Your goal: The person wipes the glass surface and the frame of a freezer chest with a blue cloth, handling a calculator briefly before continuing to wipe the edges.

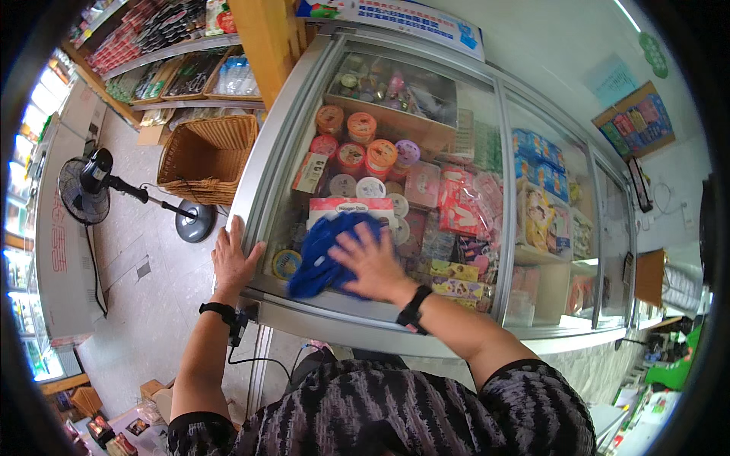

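Observation:
A blue cloth (pixel 319 256) lies bunched on the glass lid (pixel 285 228) of a chest freezer. My right hand (pixel 370 262) presses flat on it with fingers spread. My left hand (pixel 234 256) rests on the freezer's metal edge at the left corner, thumb apart from the fingers, holding nothing. Under the glass are ice cream tubs (pixel 382 154), a Häagen-Dazs box (pixel 348 205) partly covered by the cloth, and a pink box (pixel 422 185). Both wrists wear black bands.
Beyond the freezer's left side stand a wicker basket (pixel 208 191) and a black fan (pixel 85 188) on the tiled floor. Shelves of packaged goods (pixel 188 74) stand at upper left. The freezer's further glass sections (pixel 542 211) extend right. A black cable (pixel 262 359) hangs near my body.

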`<state>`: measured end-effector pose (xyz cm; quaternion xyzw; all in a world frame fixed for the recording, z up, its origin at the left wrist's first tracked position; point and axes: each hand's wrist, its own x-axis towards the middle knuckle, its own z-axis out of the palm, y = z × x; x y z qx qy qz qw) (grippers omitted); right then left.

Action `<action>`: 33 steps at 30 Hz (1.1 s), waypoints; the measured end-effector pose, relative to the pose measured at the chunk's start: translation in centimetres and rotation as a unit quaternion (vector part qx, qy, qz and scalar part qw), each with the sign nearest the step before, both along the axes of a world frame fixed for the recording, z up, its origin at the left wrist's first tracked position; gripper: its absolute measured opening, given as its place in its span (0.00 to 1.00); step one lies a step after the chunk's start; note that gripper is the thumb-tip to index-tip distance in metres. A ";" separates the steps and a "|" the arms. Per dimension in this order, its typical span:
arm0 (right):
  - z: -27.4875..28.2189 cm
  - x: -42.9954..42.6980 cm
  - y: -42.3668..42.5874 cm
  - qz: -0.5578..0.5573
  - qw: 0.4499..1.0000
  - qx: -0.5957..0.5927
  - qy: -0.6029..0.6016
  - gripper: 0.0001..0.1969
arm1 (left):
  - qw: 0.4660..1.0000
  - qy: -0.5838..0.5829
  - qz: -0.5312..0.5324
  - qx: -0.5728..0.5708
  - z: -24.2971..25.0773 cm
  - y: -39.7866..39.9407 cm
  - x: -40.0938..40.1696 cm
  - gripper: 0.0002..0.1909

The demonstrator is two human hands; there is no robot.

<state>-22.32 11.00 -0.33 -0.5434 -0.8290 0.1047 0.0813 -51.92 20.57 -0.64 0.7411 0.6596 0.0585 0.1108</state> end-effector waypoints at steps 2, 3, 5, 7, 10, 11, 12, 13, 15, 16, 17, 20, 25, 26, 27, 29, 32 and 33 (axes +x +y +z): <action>0.2 5.3 -1.2 -0.141 0.988 0.013 -0.063 0.35 | 1.000 -0.002 -0.002 0.001 0.1 -0.2 0.3 0.41; -0.2 8.1 -2.5 -0.212 0.972 0.032 -0.094 0.35 | 1.000 -0.004 0.003 0.005 0.3 0.0 0.5 0.42; -0.4 12.4 -5.5 -0.314 0.941 0.005 -0.126 0.34 | 1.000 -0.003 -0.002 0.009 0.2 -0.1 0.3 0.42; -0.6 14.6 -8.9 -0.386 0.908 -0.053 -0.155 0.36 | 1.000 0.012 0.013 0.000 0.4 -0.1 0.1 0.42; -1.1 15.3 -11.0 -0.395 0.900 -0.062 -0.171 0.36 | 1.000 0.017 0.010 0.012 0.3 -0.2 0.1 0.41; -1.2 15.3 -10.5 -0.414 0.891 -0.079 -0.171 0.35 | 1.000 0.014 0.003 0.024 0.1 -0.3 0.0 0.41; -1.1 15.5 -9.2 -0.435 0.881 -0.083 -0.167 0.35 | 0.999 0.031 0.007 0.025 -0.1 -0.3 0.0 0.41; -1.2 16.0 -7.4 -0.453 0.874 -0.066 -0.164 0.35 | 0.999 0.030 0.011 0.023 -0.1 -0.2 0.1 0.41; -1.0 17.3 -1.8 -0.510 0.844 -0.069 -0.151 0.35 | 0.999 0.026 0.001 0.023 0.2 -0.3 0.1 0.40; -1.1 17.9 1.2 -0.520 0.840 -0.064 -0.142 0.36 | 0.999 0.030 0.000 0.018 0.4 -0.4 0.0 0.41; -1.0 18.7 4.0 -0.532 0.834 -0.057 -0.136 0.37 | 0.999 0.029 0.001 0.018 0.4 -0.3 0.1 0.41; -0.8 17.7 12.3 -0.504 0.854 -0.017 -0.127 0.38 | 0.999 0.038 -0.001 0.024 0.2 -0.2 0.4 0.41; -1.5 7.5 21.0 -0.336 0.934 0.043 -0.116 0.35 | 0.999 0.049 0.005 0.016 0.2 -0.2 0.0 0.41; -1.7 5.0 21.4 -0.294 0.949 0.061 -0.101 0.35 | 0.999 0.044 0.009 0.013 0.1 -0.2 0.1 0.40; -2.1 2.5 21.4 -0.253 0.960 0.079 -0.086 0.35 | 0.999 0.038 0.013 0.009 0.0 -0.2 0.2 0.39; -1.5 -3.0 20.3 -0.165 0.982 0.057 -0.068 0.36 | 0.999 0.027 0.012 0.018 -0.3 -0.3 -0.3 0.38; -1.1 -9.3 16.8 -0.118 0.990 0.039 -0.063 0.38 | 0.999 -0.011 0.011 0.030 -0.6 0.3 -0.8 0.34; -1.1 -10.0 15.7 -0.131 0.989 0.045 -0.060 0.38 | 0.999 -0.039 0.013 0.026 -0.6 0.2 -0.8 0.33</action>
